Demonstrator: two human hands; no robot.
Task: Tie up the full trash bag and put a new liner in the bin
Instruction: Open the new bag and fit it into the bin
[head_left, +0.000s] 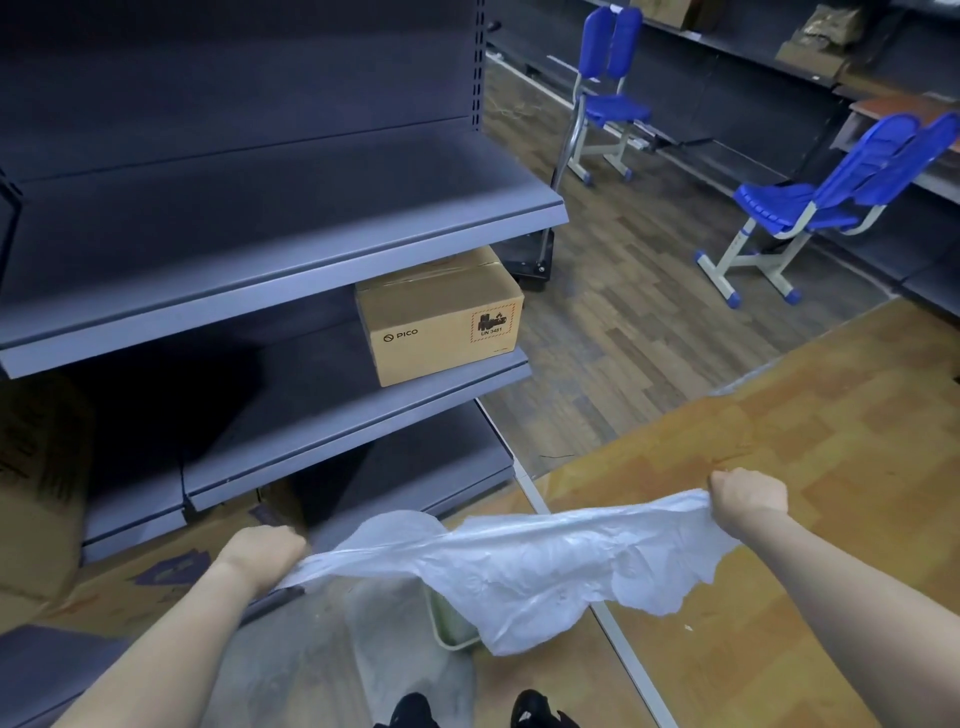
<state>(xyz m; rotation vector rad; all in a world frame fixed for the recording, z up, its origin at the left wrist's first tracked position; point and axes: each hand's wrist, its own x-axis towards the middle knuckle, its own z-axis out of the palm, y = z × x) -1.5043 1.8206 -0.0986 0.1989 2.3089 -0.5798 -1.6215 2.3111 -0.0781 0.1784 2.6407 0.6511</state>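
A thin, translucent white liner bag (519, 566) hangs stretched between my two hands at about knee height. My left hand (262, 553) grips its left end in a fist. My right hand (748, 496) grips the right end the same way. Below the liner, a corner of a pale greenish bin (449, 621) shows, mostly hidden by the plastic. A filmy, translucent bag (363, 654) lies on the floor just left of the bin; I cannot tell what it holds.
Grey metal shelving (270, 270) stands close on the left, with a PICO cardboard box (441, 322) on its middle shelf. Flat cardboard (156, 577) lies at its base. Two blue chairs (810, 208) stand on the wood floor to the far right. My dark shoes (530, 709) show at the bottom edge.
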